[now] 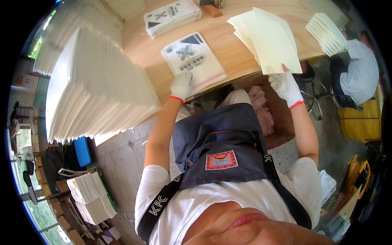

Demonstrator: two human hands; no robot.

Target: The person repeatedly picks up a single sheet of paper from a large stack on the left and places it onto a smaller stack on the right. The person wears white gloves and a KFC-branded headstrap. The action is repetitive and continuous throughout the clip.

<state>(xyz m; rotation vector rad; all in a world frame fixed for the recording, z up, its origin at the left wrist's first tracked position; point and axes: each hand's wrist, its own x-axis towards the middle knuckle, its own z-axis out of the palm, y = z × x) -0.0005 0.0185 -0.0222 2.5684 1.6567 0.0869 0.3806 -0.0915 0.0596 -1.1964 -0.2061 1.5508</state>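
Both my hands wear white gloves with red cuffs. My left hand (182,84) is at the near left edge of a flat printed plastic bag (192,57), its fingers curled against the bag's edge. The bag is white and see-through, with black print and a pink strip along its near edge; it lies on top of others. My right hand (286,85) pinches the near edge of a cream card sheet (277,49), thumb on top and fingers below. More cream sheets (244,28) lie fanned out beneath that one, reaching over the table's front edge.
A tall stack of white sheets (98,90) stands on the wooden table (141,57) at left. Another stack of printed bags (171,18) lies farther back. More cream sheets (326,34) are fanned at the right. A person in a pale top (361,71) sits beyond them.
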